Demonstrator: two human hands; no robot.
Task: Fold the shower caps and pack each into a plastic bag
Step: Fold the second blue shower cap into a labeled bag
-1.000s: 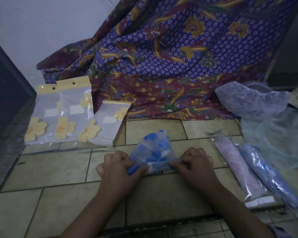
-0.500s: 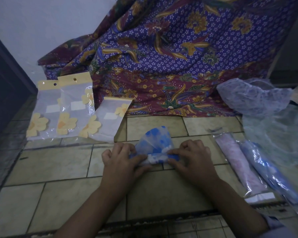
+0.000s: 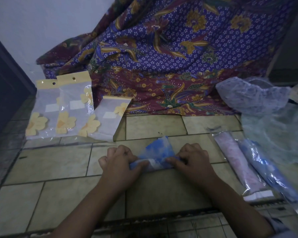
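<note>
A blue-and-white shower cap [image 3: 156, 152] lies on the tiled floor, its near part rolled into a tight tube and a triangular flap sticking out beyond. My left hand [image 3: 120, 161] grips the roll's left end with curled fingers. My right hand [image 3: 192, 158] pinches the right end. Several empty plastic bags with yellow flowers [image 3: 66, 109] lie at the far left. Two packed rolls in bags, one pink [image 3: 237, 162] and one blue [image 3: 268, 170], lie to the right.
A purple and maroon batik cloth [image 3: 162, 57] hangs behind the work spot. Loose shower caps, one purple-dotted [image 3: 251, 95] and one pale green [image 3: 279, 131], are heaped at the far right. A dark door frame [image 3: 5, 86] stands at the left.
Both hands have rolled the blue cap away from me, so the roll is thicker and the free flap is shorter. The hands sit a little farther forward.
</note>
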